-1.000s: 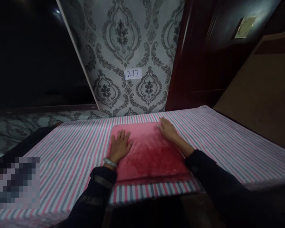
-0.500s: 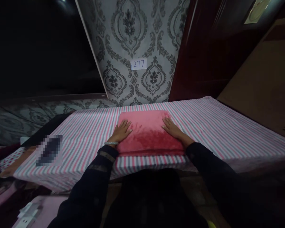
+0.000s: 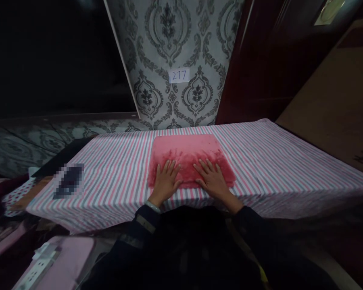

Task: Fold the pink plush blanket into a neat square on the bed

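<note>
A pink-red plush piece, flat and rectangular like a seat cushion or folded fleece [image 3: 184,145], lies on the striped cloth [image 3: 117,169] that covers the table. Its far half looks pale and smooth; streaks and darker nap show across the near half. My left hand [image 3: 167,180] rests palm down on its near left part, fingers spread and pointing away from me. Flat on the near right part is my right hand [image 3: 212,179], its fingers spread too. Neither hand grips anything. A bracelet [image 3: 153,206] circles my left wrist.
A pixelated dark object [image 3: 69,181] lies on the cloth at left. Behind stand a large black screen [image 3: 57,60] and a patterned wall with a "277" label [image 3: 179,75]. A cardboard sheet [image 3: 332,96] leans at right. A power strip [image 3: 39,268] sits low at left.
Both hands have slid toward me and closer together, from the plush piece's sides to its near part. The darker streaked nap now reaches farther up. The view has shifted slightly.
</note>
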### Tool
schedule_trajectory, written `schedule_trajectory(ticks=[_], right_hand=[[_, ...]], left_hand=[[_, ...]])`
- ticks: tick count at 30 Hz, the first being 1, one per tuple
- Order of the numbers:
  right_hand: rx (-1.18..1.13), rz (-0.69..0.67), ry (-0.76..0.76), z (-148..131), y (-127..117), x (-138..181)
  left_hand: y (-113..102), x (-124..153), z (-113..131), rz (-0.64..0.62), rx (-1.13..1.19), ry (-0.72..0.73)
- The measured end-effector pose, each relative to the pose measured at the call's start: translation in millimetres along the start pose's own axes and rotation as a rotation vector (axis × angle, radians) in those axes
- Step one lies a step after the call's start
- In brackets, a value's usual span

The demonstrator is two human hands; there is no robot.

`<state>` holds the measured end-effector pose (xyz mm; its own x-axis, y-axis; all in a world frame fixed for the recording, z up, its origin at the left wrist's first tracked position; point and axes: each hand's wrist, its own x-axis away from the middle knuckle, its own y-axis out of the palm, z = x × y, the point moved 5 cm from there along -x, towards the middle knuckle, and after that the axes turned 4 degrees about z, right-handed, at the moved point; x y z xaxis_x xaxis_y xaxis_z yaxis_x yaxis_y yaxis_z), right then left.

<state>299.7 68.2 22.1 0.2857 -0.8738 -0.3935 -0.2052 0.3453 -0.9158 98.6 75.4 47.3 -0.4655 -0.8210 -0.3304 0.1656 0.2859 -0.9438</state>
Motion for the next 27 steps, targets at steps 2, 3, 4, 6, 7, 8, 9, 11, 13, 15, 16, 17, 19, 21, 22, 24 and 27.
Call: schedule_trajectory(ticks=[2, 3, 4, 6, 7, 8, 9, 11, 13, 15, 16, 17, 19, 21, 22, 24, 27], right_hand=[[0.006, 0.016, 0.000, 1.0, 2.4, 4.2], [0.007, 0.024, -0.002, 2.5, 2.6, 6.4], [0.007, 0.033, -0.007, 4.2, 2.4, 8.9], [0.006, 0.049, -0.019, 8.1, 1.1, 15.2], [0.006, 0.056, -0.025, 10.7, 0.5, 19.1], [0.007, 0.061, -0.028, 14.4, 0.3, 23.4], [0.008, 0.066, -0.027, 19.2, 0.5, 28.3], [0.007, 0.091, -0.005, 33.2, 1.7, 39.0], [-0.013, 0.146, 0.035, 51.1, 3.5, 50.3], [-0.053, 0.206, 0.065, 67.7, 6.0, 60.5], [-0.074, 0.230, 0.076, 74.2, 7.5, 64.6], [-0.092, 0.249, 0.083, 78.9, 8.9, 67.8], [-0.107, 0.280, 0.093, 83.4, 10.9, 71.7], [-0.107, 0.306, 0.092, 82.3, 11.5, 72.9], [-0.105, 0.319, 0.089, 80.6, 11.3, 72.9], [-0.106, 0.351, 0.086, 77.0, 10.3, 72.6], [-0.118, 0.397, 0.092, 73.8, 8.3, 72.5]], left_hand=[[4.0, 6.6, -1.8, 0.020, 0.001, 0.007], [4.5, 9.7, -4.1, 0.022, 0.005, 0.018], [4.2, 13.0, -6.9, 0.023, 0.009, 0.030], [2.0, 20.6, -13.8, 0.025, 0.010, 0.048], [0.6, 25.0, -18.0, 0.028, 0.008, 0.050], [-0.8, 29.7, -22.8, 0.031, 0.004, 0.044], [-2.1, 34.3, -28.2, 0.035, -0.002, 0.031], [-3.9, 42.4, -40.8, 0.038, -0.014, -0.018], [-4.7, 48.1, -53.1, 0.039, -0.016, -0.081], [-4.9, 51.2, -62.4, 0.053, 0.011, -0.134], [-4.6, 52.0, -65.3, 0.067, 0.038, -0.150], [-4.1, 52.7, -67.1, 0.084, 0.074, -0.156], [-1.9, 54.1, -68.5, 0.124, 0.159, -0.148], [1.5, 56.2, -69.7, 0.165, 0.231, -0.130], [3.4, 57.4, -70.7, 0.187, 0.256, -0.120], [7.2, 59.4, -73.2, 0.229, 0.284, -0.095], [11.3, 60.9, -76.0, 0.291, 0.301, -0.055]])
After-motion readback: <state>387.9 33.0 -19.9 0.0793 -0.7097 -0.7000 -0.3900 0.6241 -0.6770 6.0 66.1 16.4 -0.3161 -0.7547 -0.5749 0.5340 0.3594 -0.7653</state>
